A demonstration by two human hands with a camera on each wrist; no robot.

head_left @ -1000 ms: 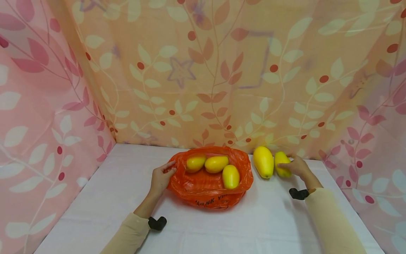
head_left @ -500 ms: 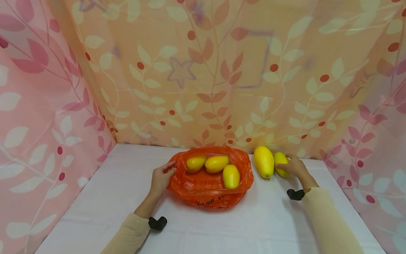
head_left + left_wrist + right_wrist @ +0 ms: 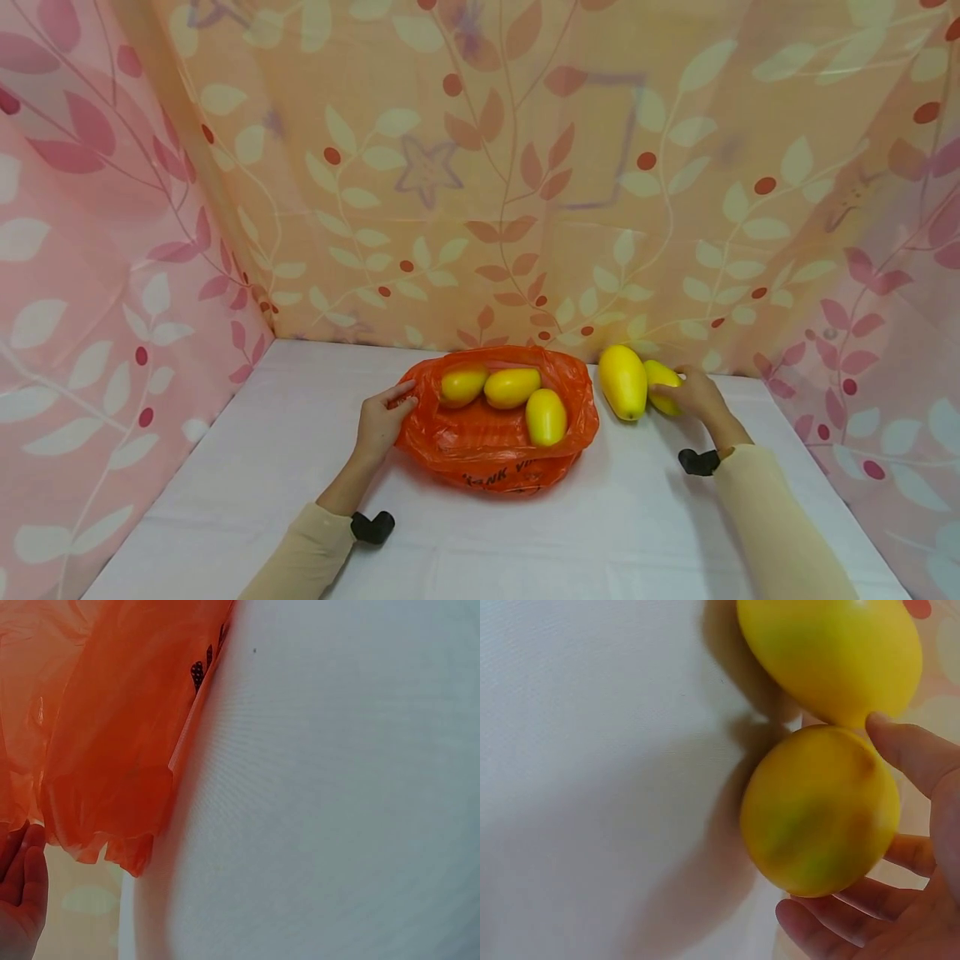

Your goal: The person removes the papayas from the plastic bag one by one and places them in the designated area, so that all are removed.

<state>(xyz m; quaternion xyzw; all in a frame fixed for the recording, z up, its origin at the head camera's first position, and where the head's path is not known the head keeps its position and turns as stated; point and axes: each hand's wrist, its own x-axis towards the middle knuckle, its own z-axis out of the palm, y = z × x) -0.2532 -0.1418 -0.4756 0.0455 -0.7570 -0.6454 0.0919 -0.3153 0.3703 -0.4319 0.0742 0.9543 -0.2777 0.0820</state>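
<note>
An orange-red plastic bag (image 3: pixel 480 467) with black lettering sits spread wide at the middle of the table, three yellow mangoes (image 3: pixel 512 389) inside it. My left hand (image 3: pixel 378 425) pinches its left rim between thumb and fingers; the left wrist view catches the fingers (image 3: pixel 30 874) at the bag's edge. To the right of the bag, my right hand (image 3: pixel 702 400) holds a smaller yellow-green mango (image 3: pixel 817 814), thumb on one side and fingers curled round the other. Against that mango lies a larger yellow fruit (image 3: pixel 623 382), papaya-like in shape.
A white cloth (image 3: pixel 262 467) covers the table. Leaf-patterned curtains (image 3: pixel 450 208) rise behind and on both sides, close behind the bag and fruit. Each wrist carries a small black device (image 3: pixel 372 527).
My right hand has shifted slightly left with the smaller mango, which now leans against the larger fruit. The left hand and the bag have stayed in place.
</note>
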